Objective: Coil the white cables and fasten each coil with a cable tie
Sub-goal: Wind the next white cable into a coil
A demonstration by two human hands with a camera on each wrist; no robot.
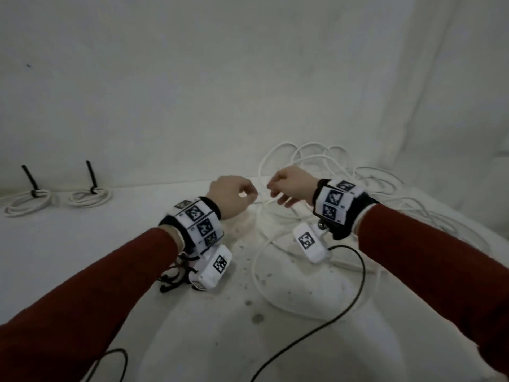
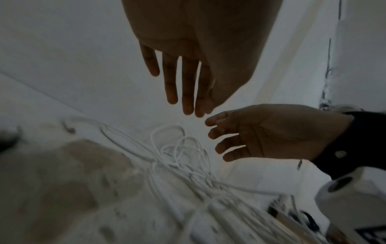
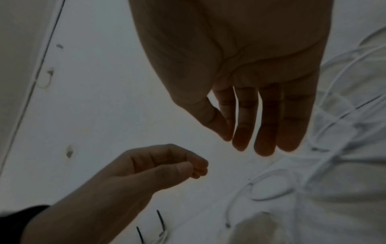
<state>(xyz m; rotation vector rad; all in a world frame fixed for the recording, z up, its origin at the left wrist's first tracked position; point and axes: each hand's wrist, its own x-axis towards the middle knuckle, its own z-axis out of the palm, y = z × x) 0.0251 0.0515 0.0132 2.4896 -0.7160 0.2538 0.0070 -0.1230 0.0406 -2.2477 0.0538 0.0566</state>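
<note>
While both hands hover over loose cable tangle (image 1: pixel 316 188): left hand (image 1: pixel 230 195) loosely curled, seemingly empty; right hand (image 1: pixel 289 186) relaxed, empty. Two tied coils (image 1: pixel 57 198) far left of tangle.

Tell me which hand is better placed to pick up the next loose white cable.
The right hand, probably. It hovers directly over the tangled white cables, fingers relaxed and empty. The left hand sits beside the pile, fingers loosely curled, farther from most of the loops.

tied coils (image 1: pixel 27 201) – 2 | black ties (image 1: pixel 29 179) – 2 | hands (image 1: pixel 231 194) – 2
</note>
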